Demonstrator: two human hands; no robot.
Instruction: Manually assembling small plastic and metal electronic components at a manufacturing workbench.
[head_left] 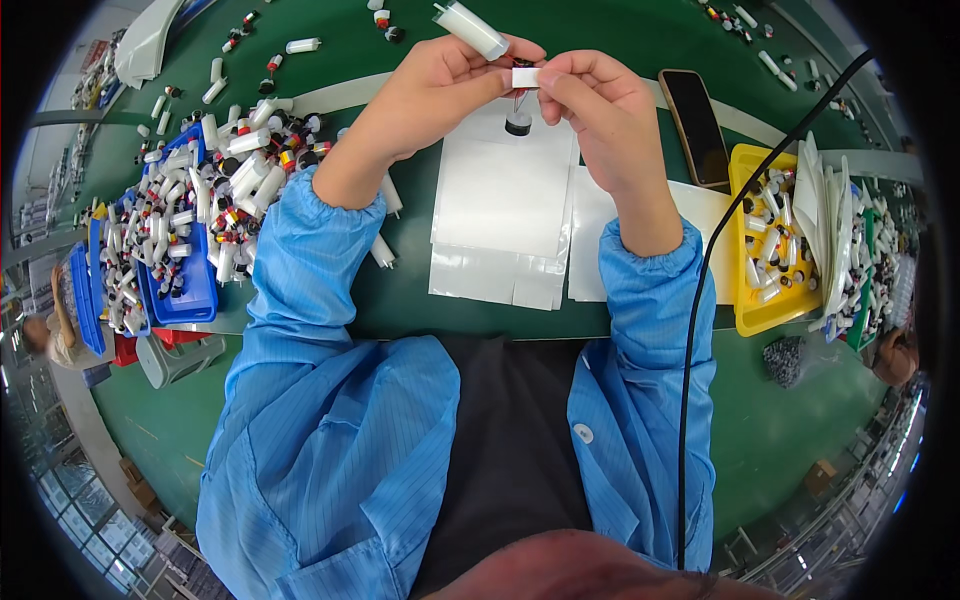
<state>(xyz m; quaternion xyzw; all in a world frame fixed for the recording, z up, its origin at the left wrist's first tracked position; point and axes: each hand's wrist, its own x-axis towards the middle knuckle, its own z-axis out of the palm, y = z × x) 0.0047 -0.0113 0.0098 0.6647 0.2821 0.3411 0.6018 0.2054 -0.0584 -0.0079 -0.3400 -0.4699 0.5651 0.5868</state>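
My left hand (pixel 425 95) is closed, with a white cylinder (pixel 470 30) tucked at its fingers and sticking up toward the far left. Between the fingertips of both hands is a small white rectangular piece (pixel 525 77); its exact kind is unclear. My right hand (pixel 605 110) pinches it from the right. Just below, a small round black-rimmed part (pixel 518 124) hangs by thin wires over white sheets in clear plastic (pixel 500 200).
Blue trays (pixel 190 300) at left overflow with white cylinders and small black, red and yellow parts. At right stand a phone (pixel 695 128), a yellow tray (pixel 745 310) of similar parts and a black cable (pixel 700 290). More parts lie scattered on the green table (pixel 570 25).
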